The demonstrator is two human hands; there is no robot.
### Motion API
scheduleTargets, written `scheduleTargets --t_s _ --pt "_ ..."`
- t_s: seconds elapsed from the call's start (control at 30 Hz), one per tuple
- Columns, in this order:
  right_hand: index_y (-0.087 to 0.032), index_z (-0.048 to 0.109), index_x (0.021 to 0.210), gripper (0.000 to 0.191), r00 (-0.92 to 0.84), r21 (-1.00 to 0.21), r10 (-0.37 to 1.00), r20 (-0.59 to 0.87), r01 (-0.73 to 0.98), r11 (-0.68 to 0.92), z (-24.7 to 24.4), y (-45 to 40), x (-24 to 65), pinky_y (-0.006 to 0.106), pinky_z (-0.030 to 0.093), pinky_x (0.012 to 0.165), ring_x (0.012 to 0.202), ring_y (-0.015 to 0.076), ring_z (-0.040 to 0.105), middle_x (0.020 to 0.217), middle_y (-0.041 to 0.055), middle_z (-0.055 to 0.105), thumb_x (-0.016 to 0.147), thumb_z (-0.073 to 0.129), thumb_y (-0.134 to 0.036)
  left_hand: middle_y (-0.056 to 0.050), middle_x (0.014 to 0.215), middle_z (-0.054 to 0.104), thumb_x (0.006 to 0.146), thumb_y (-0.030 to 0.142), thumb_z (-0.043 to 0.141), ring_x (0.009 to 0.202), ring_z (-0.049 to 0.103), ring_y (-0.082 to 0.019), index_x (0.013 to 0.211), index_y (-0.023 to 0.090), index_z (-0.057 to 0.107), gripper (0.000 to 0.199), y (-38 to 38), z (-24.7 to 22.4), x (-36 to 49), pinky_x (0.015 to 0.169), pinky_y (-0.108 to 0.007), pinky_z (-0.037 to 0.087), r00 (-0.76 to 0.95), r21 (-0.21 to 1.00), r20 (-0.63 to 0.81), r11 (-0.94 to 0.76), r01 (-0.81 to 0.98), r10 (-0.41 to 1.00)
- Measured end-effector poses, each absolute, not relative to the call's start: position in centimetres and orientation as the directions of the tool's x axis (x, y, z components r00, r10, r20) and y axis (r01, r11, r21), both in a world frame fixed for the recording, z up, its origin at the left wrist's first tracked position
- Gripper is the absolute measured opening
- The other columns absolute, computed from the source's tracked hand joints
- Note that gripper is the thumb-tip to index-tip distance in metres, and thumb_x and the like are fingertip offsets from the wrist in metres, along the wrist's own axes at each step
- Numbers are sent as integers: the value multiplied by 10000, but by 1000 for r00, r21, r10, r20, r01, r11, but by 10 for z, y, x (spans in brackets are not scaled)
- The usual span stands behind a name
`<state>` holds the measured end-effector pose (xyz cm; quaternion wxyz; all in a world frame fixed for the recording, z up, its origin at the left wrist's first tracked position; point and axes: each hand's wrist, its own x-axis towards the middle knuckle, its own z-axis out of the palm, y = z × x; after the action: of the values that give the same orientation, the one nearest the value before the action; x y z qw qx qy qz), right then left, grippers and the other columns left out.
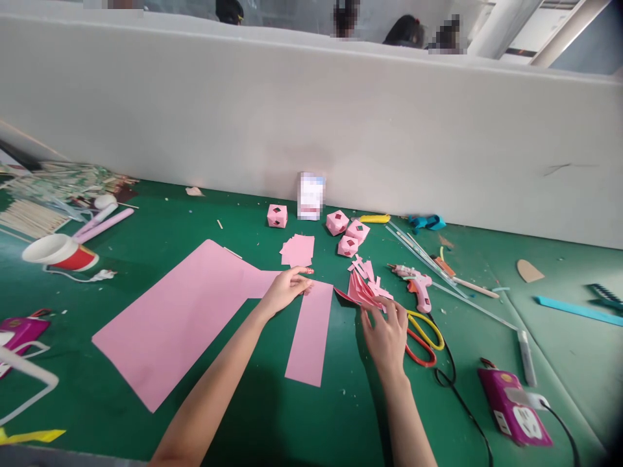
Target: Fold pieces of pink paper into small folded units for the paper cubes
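My left hand (286, 288) rests over the top of a pink paper strip (311, 337), its fingers stretched out with a gap at the thumb. Left of it a large pink paper sheet (175, 321) lies flat. My right hand (384, 331) has its fingers closed on the edge of folded pink paper pieces (361, 288). Beside that hand are scissors (428, 334) with one yellow and one red handle; the blades are hidden. Small pink paper squares (298, 250) lie in a pile beyond my left hand.
Several pink paper balls (337, 222) stand near the grey partition (311, 110). A pink glue gun (416, 285) and a purple power strip (516, 405) lie to the right. At left are a paper cup (61, 253) and many thin sticks (32, 217).
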<state>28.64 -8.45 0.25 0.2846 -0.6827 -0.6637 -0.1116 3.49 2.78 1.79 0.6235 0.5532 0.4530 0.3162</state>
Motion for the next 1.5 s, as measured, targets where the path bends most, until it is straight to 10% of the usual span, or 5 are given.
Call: scheduleTargets --t_s 0.77,1.23,1.5 --pt "-197 701 817 231 228 -146 852 471 973 -180 4 -81 280 537 387 894 1251 421 423 1314 176 601 944 587 -352 -132 1156 767 928 498 607 990 748 -229 1274 201 583 457 29 43 23 684 -261 532 348 951 -292 233 202 891" --pt "-205 539 1045 205 236 -254 924 303 954 -160 3 -47 301 405 378 778 971 343 594 992 137 723 979 564 -397 -98 1172 762 955 396 590 1078 722 -257 1243 216 629 341 30 33 27 901 -360 571 332 934 -125 -3 358 935" --pt "-167 591 1231 306 97 -293 925 366 956 16 21 -53 274 467 448 919 1098 362 536 1167 167 662 954 572 -296 -150 1287 641 867 95 564 1237 567 -328 1467 216 487 617 37 46 -4 1028 -446 456 209 667 -55 -120 735 976"
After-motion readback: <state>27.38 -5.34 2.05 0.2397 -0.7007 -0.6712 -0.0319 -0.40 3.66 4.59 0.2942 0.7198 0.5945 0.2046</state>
